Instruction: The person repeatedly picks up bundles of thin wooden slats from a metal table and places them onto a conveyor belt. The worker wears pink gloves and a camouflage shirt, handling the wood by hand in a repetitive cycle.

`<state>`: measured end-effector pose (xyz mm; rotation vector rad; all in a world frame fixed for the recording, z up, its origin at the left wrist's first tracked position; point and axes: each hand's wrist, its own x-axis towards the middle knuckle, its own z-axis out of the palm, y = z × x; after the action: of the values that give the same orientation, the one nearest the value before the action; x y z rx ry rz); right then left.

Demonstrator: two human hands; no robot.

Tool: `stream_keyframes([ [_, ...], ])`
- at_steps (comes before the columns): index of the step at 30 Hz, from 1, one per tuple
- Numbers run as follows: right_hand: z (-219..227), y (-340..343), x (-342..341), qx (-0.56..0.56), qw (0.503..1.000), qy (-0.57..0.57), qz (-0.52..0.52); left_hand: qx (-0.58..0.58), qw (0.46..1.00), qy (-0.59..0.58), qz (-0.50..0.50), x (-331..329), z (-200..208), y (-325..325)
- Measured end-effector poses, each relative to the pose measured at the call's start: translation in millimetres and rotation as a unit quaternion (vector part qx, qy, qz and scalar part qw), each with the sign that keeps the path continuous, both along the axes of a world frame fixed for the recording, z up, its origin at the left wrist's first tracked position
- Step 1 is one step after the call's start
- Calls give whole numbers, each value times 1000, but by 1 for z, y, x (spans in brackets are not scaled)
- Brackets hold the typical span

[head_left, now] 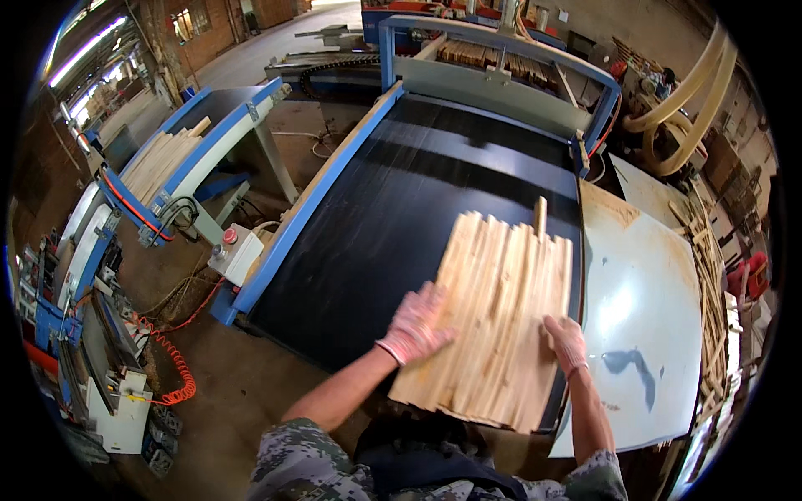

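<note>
Strips of pale wood [501, 317] lie side by side in one ragged-ended batch at the near right of a black belt [359, 242], with a single strip [541, 217] poking out beyond the rest at the far end. From where I stand, the person's left hand [420, 326] presses against the batch's left edge, thumb over the top, and the right hand [565, 344] is set against the right edge; both wear knitted gloves. I cannot tell whether the fingers curl underneath or merely squeeze inward. Each strip looks light and stiff, but the whole lot probably has some weight, and since no binding shows, it would likely fan apart or sag in the middle if lifted loosely. Both long edges, squeezed evenly near mid-length, seem the best hold; the gloves should help against splinters. A blue rail [322, 196] borders the belt on the left, beside a control box with a red button [238, 255]. More strips [163, 163] lie on another conveyor beyond, and a shiny stained panel [639, 309] spreads out on the right.
</note>
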<state>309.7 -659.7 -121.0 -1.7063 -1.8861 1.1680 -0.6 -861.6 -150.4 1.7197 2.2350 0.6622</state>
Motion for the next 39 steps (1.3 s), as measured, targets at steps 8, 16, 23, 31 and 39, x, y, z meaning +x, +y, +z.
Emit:
stream_keyframes([
  [8, -16, -90, -235, -81, 932, 330, 127, -133, 960, 175, 175, -194, 7, -84],
  [16, -47, -136, -284, -59, 943, 236, 226, -59, 963, 168, 202, -230, -25, -102],
  [23, -28, -188, -141, -298, 825, 398, 270, 193, 957, 173, 132, -197, -34, -119],
  [31, -107, -307, 169, -182, 904, 334, 196, 128, 897, -360, -220, 184, 55, -50],
  [39, -206, -512, 495, -155, 850, 208, -459, -285, 731, -309, -537, 592, -22, -42],
])
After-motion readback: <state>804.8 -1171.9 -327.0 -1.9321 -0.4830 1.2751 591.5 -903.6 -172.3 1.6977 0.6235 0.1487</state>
